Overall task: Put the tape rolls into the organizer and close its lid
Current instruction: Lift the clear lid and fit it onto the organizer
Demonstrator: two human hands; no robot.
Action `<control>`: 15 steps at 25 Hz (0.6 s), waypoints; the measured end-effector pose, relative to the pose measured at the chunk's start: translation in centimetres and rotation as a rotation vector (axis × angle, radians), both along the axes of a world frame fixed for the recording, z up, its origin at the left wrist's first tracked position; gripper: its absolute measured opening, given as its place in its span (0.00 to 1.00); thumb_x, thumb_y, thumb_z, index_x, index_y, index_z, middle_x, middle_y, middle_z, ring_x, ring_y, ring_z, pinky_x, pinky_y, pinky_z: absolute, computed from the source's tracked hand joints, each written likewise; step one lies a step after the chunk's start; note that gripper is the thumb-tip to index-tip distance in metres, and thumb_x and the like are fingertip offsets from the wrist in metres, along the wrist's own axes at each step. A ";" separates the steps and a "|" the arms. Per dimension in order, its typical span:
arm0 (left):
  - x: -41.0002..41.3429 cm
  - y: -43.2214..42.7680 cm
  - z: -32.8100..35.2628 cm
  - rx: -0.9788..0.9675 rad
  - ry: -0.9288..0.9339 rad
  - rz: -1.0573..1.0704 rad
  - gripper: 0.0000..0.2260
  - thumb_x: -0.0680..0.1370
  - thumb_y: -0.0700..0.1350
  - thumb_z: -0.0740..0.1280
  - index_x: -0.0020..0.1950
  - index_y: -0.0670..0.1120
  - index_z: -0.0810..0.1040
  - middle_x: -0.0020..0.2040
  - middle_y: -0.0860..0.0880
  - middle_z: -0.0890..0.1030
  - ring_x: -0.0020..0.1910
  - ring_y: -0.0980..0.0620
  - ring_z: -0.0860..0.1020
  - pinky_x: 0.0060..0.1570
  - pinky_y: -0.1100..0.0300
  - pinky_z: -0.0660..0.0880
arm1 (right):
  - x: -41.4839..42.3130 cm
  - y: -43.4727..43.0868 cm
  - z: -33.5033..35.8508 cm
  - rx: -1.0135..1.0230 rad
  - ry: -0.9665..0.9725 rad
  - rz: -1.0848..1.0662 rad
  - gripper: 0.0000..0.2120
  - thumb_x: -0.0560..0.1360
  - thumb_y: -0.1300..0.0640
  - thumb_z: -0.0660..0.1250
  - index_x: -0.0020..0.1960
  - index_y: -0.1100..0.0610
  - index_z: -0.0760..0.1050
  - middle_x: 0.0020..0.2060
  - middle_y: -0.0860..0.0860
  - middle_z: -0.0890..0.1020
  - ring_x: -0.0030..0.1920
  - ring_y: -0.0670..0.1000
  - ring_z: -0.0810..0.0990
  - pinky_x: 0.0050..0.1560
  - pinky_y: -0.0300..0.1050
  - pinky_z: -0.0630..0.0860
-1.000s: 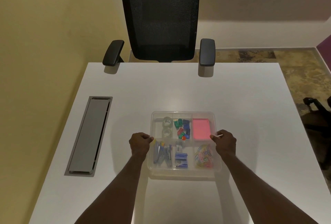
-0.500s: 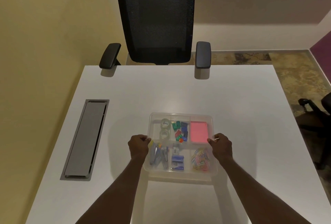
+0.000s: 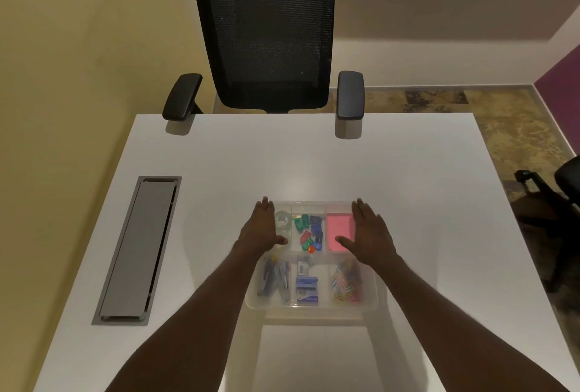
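A clear plastic organizer (image 3: 312, 305) with several compartments lies on the white table, its transparent lid resting flat on top. Two clear tape rolls (image 3: 283, 219) sit in its far-left compartment, partly hidden by my left hand. My left hand (image 3: 263, 228) lies flat, fingers spread, on the lid's far-left part. My right hand (image 3: 367, 233) lies flat the same way on the far-right part, over a pink sticky-note pad (image 3: 339, 230). Neither hand holds anything.
Other compartments hold coloured clips (image 3: 310, 233), staplers (image 3: 276, 278), staple boxes (image 3: 306, 286) and paper clips (image 3: 345, 281). A grey cable hatch (image 3: 138, 247) is set into the table (image 3: 314, 159) at the left. A black office chair (image 3: 265, 34) stands at the far edge; another chair (image 3: 561, 184) is at the right.
Both hands let go of the lid's side edges, opened, and moved forward to lie flat on its far part.
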State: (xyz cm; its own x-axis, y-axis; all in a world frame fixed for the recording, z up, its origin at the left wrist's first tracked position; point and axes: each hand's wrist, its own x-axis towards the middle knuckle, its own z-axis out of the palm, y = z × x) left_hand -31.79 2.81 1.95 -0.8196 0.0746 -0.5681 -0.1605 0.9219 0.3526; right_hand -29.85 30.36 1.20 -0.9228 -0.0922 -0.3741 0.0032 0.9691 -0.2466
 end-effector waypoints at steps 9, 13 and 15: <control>-0.2 0.8 -0.5 -0.145 -0.036 -0.116 0.58 0.72 0.51 0.81 0.87 0.42 0.43 0.88 0.44 0.43 0.88 0.43 0.43 0.84 0.45 0.57 | -2.1 -0.7 -0.6 0.070 -0.078 0.029 0.40 0.80 0.33 0.51 0.82 0.57 0.47 0.82 0.54 0.50 0.82 0.54 0.49 0.81 0.57 0.49; 0.5 1.6 -0.1 -0.189 -0.011 -0.110 0.56 0.75 0.49 0.80 0.87 0.42 0.41 0.88 0.44 0.42 0.88 0.43 0.42 0.83 0.47 0.59 | -2.0 -0.1 -0.7 0.070 -0.154 0.095 0.48 0.78 0.34 0.61 0.82 0.57 0.39 0.82 0.53 0.42 0.82 0.55 0.43 0.80 0.59 0.50; 1.0 2.3 0.2 -0.184 0.017 -0.082 0.50 0.79 0.46 0.76 0.87 0.43 0.42 0.88 0.45 0.40 0.88 0.42 0.42 0.82 0.46 0.61 | -1.5 0.2 -1.0 0.048 -0.162 0.116 0.52 0.76 0.35 0.66 0.82 0.57 0.36 0.81 0.53 0.38 0.82 0.55 0.40 0.80 0.60 0.53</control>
State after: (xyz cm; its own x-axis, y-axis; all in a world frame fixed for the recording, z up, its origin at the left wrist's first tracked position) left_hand -30.78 5.06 2.10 -0.8249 0.0374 -0.5641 -0.0777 0.9808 0.1786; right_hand -31.33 30.55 0.25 -0.8343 -0.1727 -0.5236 -0.0731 0.9760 -0.2053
